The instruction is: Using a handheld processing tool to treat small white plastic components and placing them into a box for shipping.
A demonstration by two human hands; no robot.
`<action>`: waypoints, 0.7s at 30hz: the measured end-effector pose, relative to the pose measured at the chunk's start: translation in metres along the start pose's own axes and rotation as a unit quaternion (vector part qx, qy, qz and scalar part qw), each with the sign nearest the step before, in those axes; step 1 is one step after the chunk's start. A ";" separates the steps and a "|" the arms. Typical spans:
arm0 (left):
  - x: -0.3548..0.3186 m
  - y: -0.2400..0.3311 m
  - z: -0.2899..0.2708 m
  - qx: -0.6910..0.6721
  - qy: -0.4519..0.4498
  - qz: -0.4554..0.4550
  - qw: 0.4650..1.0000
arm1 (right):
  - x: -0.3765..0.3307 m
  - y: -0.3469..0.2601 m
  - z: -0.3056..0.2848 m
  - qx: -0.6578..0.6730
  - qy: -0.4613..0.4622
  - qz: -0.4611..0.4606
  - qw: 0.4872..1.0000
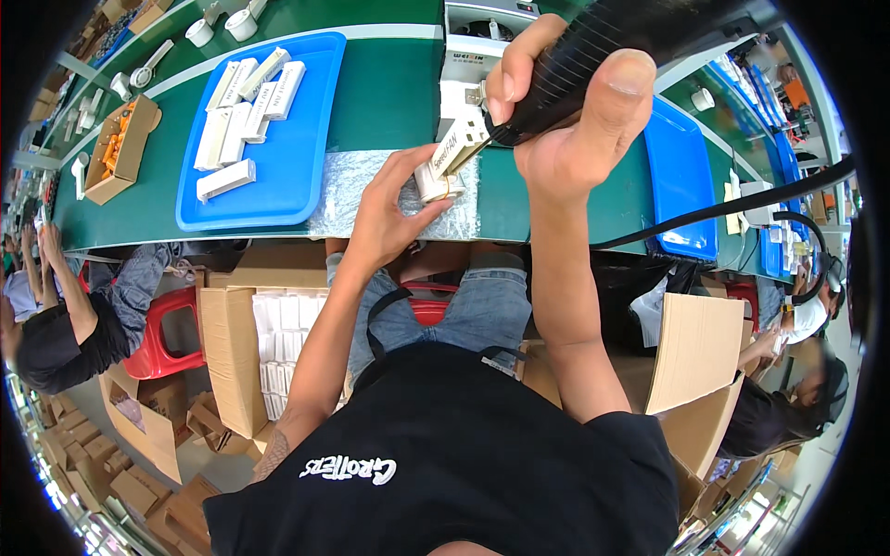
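Between the thumb and fingers of my left hand (382, 211) is a white plastic housing (443, 178) with dark printing, tilted just over a sheet of bubble wrap (345, 196). My right hand (570, 157) is wrapped round a black, ribbed electric screwdriver (593, 69), held slantwise. Its thin bit points down and left to the housing's upper end; whether it sits in a screw cannot be made out. To the left, a blue tray (311, 111) carries several white rectangular pieces (243, 125) like the one in my hand.
A grey-white machine (466, 69) stands beyond my hands on the green bench. Another blue tray (688, 199) lies right, below a black cable (732, 206). A small carton (139, 153) holds orange parts. Below the bench, an open carton (232, 357) contains white pieces. Co-workers sit on both sides.
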State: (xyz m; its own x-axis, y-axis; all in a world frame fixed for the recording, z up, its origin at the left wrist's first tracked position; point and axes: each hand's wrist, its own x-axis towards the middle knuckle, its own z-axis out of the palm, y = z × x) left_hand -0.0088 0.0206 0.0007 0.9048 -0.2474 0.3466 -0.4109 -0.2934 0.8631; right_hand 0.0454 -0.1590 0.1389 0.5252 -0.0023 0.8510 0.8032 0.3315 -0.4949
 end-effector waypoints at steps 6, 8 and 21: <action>0.001 0.004 -0.002 -0.005 0.004 -0.001 1.000 | -0.001 0.003 0.000 -0.005 0.023 0.024 0.999; 0.001 0.003 -0.003 -0.005 0.004 0.001 1.000 | -0.003 0.002 0.004 0.010 0.042 0.021 0.999; -0.003 0.000 0.001 -0.006 0.017 0.003 1.000 | 0.009 -0.028 -0.011 -0.070 0.086 0.037 0.993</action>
State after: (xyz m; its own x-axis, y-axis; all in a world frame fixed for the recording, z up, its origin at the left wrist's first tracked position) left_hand -0.0113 0.0202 -0.0010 0.9052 -0.2185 0.3645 -0.4160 -0.2805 0.8651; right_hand 0.0310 -0.1787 0.1587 0.6152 -0.1486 0.7742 0.7853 0.2021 -0.5852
